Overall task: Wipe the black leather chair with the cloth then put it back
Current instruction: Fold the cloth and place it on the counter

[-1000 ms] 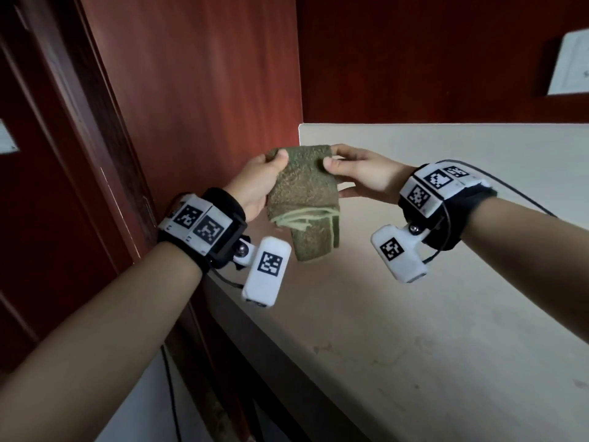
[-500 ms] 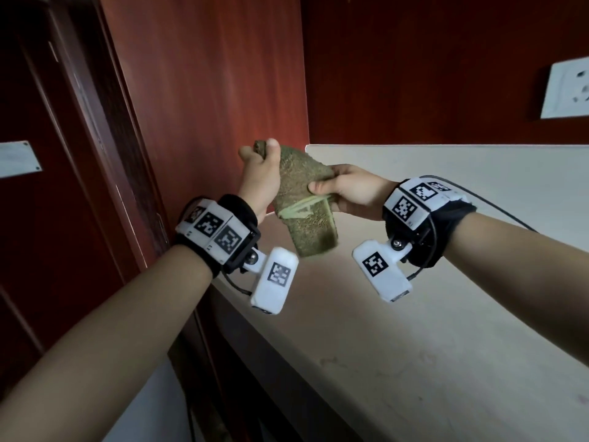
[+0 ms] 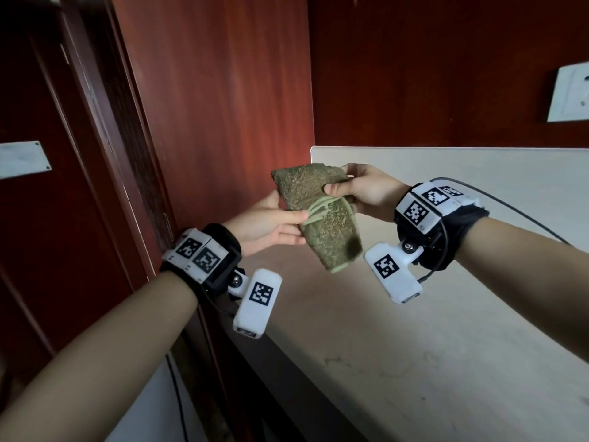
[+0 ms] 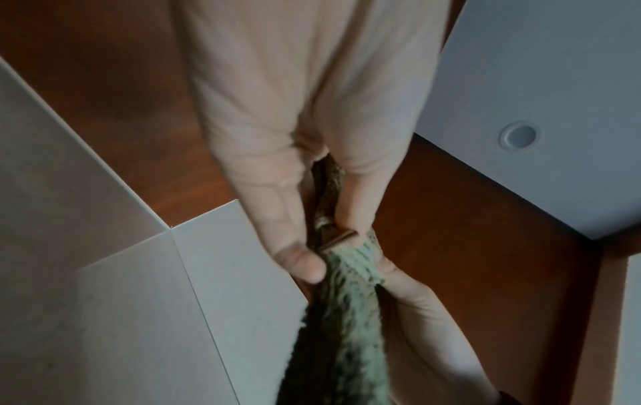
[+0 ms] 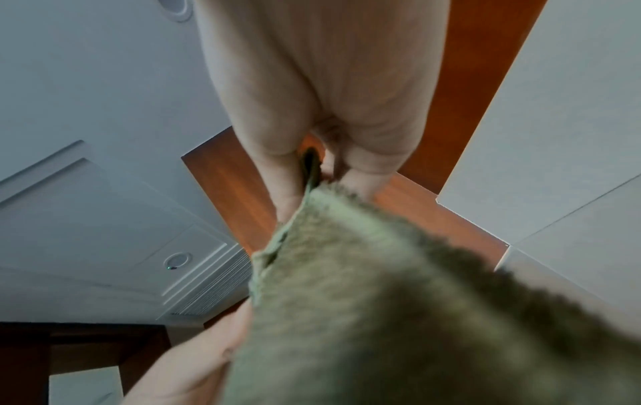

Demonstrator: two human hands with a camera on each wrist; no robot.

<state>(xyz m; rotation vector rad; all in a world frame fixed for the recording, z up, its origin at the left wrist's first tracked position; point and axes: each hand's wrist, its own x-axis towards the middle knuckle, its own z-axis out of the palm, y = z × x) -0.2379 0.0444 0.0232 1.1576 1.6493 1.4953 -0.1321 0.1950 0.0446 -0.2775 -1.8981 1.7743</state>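
Two reddish-brown wood panels (image 3: 223, 106) meet in a corner above a pale beige counter (image 3: 414, 362), whose top is scuffed near its front edge. A white wall plate (image 3: 569, 94) sits on the right panel, and a dark door frame (image 3: 105, 148) runs down the left side. Held in the air over the counter's back left corner is the cloth (image 3: 318, 215), a fuzzy olive-green piece folded into a thick strip with paler green edges showing at the fold. The left hand (image 3: 267, 224) pinches its middle between thumb and fingers; the right hand (image 3: 360, 193) pinches its upper part.
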